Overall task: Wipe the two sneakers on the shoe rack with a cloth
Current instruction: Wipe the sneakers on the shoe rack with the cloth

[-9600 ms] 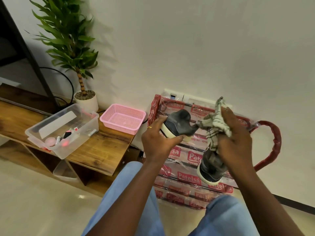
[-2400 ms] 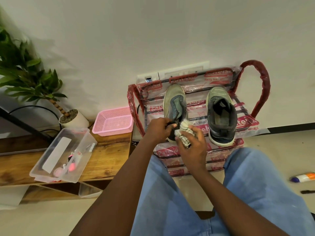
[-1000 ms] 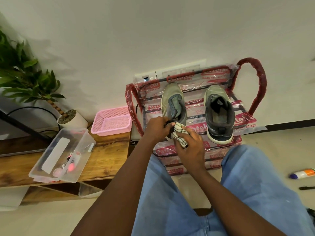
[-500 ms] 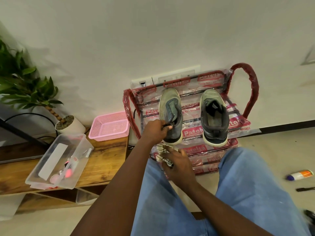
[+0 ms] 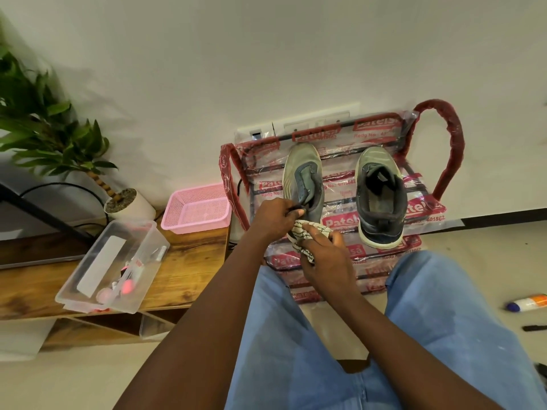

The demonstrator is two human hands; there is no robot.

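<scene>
the heel of the left sneaker (image 5: 302, 176) is hidden behind the left hand (image 5: 272, 221) and the cloth (image 5: 309, 232); its sole cannot be inspected. the upper is a worn grey-green with a dark tongue. it sits on the top tier of the shoe rack (image 5: 444, 161), long axis front to back, toe to the wall, heel toward the person. the left hand pinches the collar at the heel. the right hand (image 5: 325, 261) is curled round the bunched cloth, white with dark stripes, held at the heel. the right sneaker (image 5: 380, 199) stands beside it, apart, same heading, pale sole rim showing. the rack's lower tiers are partly hidden by the person's knees. a pink basket (image 5: 196, 208) lies on the wooden bench (image 5: 183, 261) to the left.
</scene>
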